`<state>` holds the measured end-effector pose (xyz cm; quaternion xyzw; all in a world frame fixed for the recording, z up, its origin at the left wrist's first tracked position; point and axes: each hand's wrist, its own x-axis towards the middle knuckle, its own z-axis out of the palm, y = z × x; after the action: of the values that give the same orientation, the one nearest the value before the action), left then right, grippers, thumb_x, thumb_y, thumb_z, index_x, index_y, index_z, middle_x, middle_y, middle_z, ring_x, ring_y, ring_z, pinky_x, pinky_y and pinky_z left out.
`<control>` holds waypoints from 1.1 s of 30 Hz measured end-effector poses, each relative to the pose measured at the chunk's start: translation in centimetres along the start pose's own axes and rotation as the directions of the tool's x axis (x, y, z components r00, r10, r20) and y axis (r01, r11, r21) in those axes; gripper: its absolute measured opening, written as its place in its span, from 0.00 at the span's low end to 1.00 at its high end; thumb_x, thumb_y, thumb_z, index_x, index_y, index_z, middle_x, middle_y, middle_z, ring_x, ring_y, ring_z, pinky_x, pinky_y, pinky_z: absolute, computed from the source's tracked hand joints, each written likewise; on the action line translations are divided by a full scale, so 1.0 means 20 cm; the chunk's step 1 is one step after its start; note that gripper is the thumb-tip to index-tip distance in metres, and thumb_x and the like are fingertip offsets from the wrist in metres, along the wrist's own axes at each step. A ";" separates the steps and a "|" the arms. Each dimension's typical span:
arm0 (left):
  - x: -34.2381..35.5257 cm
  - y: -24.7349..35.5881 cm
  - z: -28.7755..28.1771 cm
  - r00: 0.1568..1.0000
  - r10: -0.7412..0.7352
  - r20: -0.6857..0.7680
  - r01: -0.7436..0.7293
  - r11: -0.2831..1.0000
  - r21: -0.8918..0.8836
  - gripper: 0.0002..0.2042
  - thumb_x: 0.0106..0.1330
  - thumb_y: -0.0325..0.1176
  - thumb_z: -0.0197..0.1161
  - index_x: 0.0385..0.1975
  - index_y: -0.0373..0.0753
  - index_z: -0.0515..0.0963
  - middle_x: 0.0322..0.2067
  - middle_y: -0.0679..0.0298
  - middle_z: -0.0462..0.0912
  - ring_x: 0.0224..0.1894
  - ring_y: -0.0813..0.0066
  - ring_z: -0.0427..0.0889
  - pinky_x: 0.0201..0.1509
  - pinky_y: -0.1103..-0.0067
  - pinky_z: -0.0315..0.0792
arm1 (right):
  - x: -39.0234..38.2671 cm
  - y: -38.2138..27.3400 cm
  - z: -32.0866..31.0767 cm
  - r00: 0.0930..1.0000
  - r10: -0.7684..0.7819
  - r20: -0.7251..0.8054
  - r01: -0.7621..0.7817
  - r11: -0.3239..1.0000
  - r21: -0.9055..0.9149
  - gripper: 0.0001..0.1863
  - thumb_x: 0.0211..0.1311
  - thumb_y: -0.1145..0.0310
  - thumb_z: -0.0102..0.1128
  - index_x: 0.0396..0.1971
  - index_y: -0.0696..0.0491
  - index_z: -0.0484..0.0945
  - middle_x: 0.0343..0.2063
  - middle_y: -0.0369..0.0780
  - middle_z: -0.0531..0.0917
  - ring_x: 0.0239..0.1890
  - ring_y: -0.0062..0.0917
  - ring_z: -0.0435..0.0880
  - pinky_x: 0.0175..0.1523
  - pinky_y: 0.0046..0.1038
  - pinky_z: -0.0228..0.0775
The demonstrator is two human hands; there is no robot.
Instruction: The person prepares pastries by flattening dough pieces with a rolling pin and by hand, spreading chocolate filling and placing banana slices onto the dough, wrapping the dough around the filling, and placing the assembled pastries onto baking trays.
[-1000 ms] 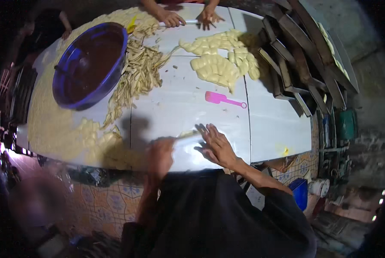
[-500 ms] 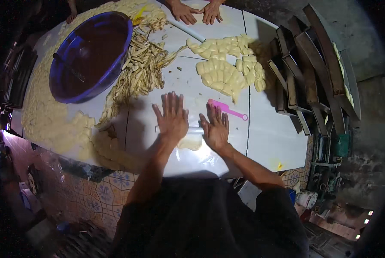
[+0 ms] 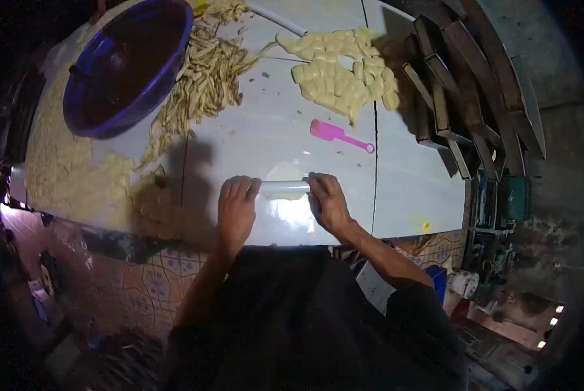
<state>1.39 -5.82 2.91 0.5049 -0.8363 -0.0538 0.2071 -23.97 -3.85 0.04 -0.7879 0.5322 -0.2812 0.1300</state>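
Note:
A white rolling pin (image 3: 284, 187) lies across a flattened, pale round of dough (image 3: 285, 172) on the white table. My left hand (image 3: 238, 207) has its fingers curled over the pin's left end. At the other end, my right hand (image 3: 328, 202) is closed round the pin too. Dough shows both beyond and on the near side of the pin. Past my right hand lies a pink plastic scoop or spatula (image 3: 334, 134) with a ring at the end of its handle. Farther off sits a cluster of pale dough pieces (image 3: 334, 78).
A large blue basin (image 3: 182, 72) with dark brown contents stands at the left. Beside it are a heap of brownish strips (image 3: 217, 88) and many flattened dough pieces (image 3: 76, 189). Stacked dark metal trays (image 3: 464, 85) rise at the right. Another white rod (image 3: 275, 19) lies at the back.
My flat, outstretched hands have drawn back toward me and curled round the pin's ends. The dough looks wider. The view has tilted, and another person's hands at the far edge are out of sight.

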 end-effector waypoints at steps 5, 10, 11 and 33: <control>-0.20 0.08 -0.03 1.000 -0.020 0.010 0.020 1.000 0.017 0.15 0.55 0.23 0.58 0.43 0.33 0.79 0.43 0.58 0.77 0.52 0.61 0.74 0.64 0.68 0.65 | -0.23 -0.12 -0.01 0.998 0.046 0.051 -0.048 0.998 0.043 0.23 0.53 0.80 0.66 0.52 0.57 0.78 0.47 0.45 0.79 0.50 0.41 0.77 0.53 0.40 0.71; -0.27 0.02 -0.01 0.995 -0.038 0.087 0.059 0.968 -0.245 0.15 0.54 0.22 0.62 0.43 0.30 0.79 0.43 0.52 0.79 0.51 0.53 0.75 0.58 0.61 0.68 | -0.07 -0.15 -0.24 0.956 0.024 0.291 -0.100 0.964 0.247 0.27 0.57 0.74 0.68 0.59 0.55 0.77 0.47 0.46 0.80 0.54 0.39 0.76 0.56 0.36 0.72; -0.29 -0.01 0.01 0.994 -0.111 -0.005 0.105 0.952 -0.288 0.15 0.57 0.20 0.62 0.45 0.29 0.78 0.41 0.51 0.80 0.49 0.50 0.77 0.57 0.60 0.69 | 0.04 -0.11 -0.28 0.978 0.048 0.202 -0.098 0.965 0.242 0.27 0.62 0.66 0.66 0.61 0.53 0.75 0.48 0.48 0.80 0.54 0.40 0.77 0.59 0.37 0.71; -0.44 -0.13 0.17 0.875 -0.341 -0.343 0.337 0.939 -0.072 0.19 0.57 0.29 0.59 0.50 0.40 0.83 0.34 0.59 0.80 0.36 0.61 0.77 0.41 0.63 0.69 | 1.22 -0.20 -0.14 0.922 -0.219 0.320 0.207 0.976 0.070 0.04 0.69 0.77 0.54 0.38 0.59 0.69 0.28 0.47 0.72 0.29 0.46 0.71 0.37 0.39 0.66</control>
<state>5.66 0.10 -3.53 0.6439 -0.6841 -0.0025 0.3427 -15.82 -24.23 11.70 -0.8743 0.4096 -0.1689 0.1983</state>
